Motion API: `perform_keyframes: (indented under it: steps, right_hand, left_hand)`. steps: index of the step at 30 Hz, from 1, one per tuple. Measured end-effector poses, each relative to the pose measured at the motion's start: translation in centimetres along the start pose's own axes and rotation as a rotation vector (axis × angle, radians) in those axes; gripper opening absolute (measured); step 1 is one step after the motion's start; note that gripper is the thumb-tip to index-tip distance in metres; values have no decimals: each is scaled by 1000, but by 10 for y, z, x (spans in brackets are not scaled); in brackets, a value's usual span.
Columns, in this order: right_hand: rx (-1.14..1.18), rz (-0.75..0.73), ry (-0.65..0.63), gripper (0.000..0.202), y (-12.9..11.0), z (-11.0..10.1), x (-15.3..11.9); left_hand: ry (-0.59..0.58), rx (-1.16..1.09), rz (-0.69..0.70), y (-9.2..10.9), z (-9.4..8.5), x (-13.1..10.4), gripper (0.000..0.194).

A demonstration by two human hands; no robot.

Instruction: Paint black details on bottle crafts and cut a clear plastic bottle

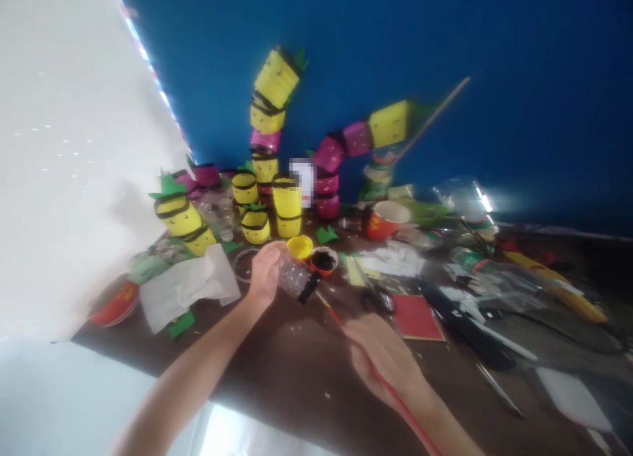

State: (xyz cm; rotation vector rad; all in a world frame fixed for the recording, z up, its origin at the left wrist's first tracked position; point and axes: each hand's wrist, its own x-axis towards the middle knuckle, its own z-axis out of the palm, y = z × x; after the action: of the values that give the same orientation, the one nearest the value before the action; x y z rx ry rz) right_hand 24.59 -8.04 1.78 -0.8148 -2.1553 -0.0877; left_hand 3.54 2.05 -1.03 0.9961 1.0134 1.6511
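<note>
My left hand (pixel 268 266) is closed around a clear plastic cup (pixel 295 276), perhaps a cut bottle bottom, tilted on its side with its black-painted rim toward the right. In my right hand (pixel 383 347) is a paintbrush (pixel 335 314) with a long red handle. Its bristles are at or very near the black rim; contact is too blurred to tell. Just behind the cup stand a small pot of yellow paint (pixel 299 247) and a pot of black paint (pixel 324 261). A clear round piece (pixel 245 265) lies left of my left hand.
Stacked yellow cups (pixel 287 209) and purple cups (pixel 327 196) with black bands line the blue wall. White tissue (pixel 190 281) lies left. A red paper cup (pixel 388 220), scissors (pixel 380 299), a red square (pixel 418 316), a black-handled tool (pixel 462 324) and clear plastic pieces crowd the right.
</note>
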Motion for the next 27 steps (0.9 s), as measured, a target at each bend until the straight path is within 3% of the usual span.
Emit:
perform_keyframes:
  steps: [5, 9, 12, 15, 20, 27]
  right_hand:
    - [-30, -3, -85, 15, 1, 4, 0]
    - [-30, -16, -29, 15, -2, 3, 1]
    - [-118, 8, -53, 11, -3, 3, 3]
    - [-62, 28, -61, 12, -5, 4, 5]
    - [-42, 9, 23, 13, -7, 4, 5]
    - [-6, 62, -14, 14, -9, 6, 5]
  left_hand:
    - [6, -11, -5, 3, 1, -1, 20]
    - [22, -72, -22, 2, 2, -1, 23]
    - [18, -119, -42, -1, 2, -1, 25]
    - [2, -176, -56, -3, 2, -1, 25]
    - [-2, -223, -65, -3, 3, -2, 24]
    - [21, -238, -63, -6, 1, 0, 26]
